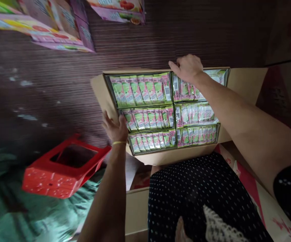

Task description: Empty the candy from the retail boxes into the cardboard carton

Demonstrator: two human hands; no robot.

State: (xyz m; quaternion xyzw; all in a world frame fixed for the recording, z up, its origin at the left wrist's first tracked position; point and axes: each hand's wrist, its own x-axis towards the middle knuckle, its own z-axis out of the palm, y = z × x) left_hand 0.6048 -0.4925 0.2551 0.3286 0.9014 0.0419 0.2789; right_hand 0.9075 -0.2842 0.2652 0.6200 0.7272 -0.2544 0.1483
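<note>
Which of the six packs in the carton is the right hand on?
The far right pack: the right hand rests on its far edge. The other five lie untouched.

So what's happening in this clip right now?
A person leans over an open cardboard carton packed with six shrink-wrapped packs of green and pink sachets. The left hand rests open against the carton's left edge, and the right hand lies on the far pack at the top right. A red stool sits nearby.

One head-worn view — steeply down, close over the open carton (243, 82) and the lap.
</note>
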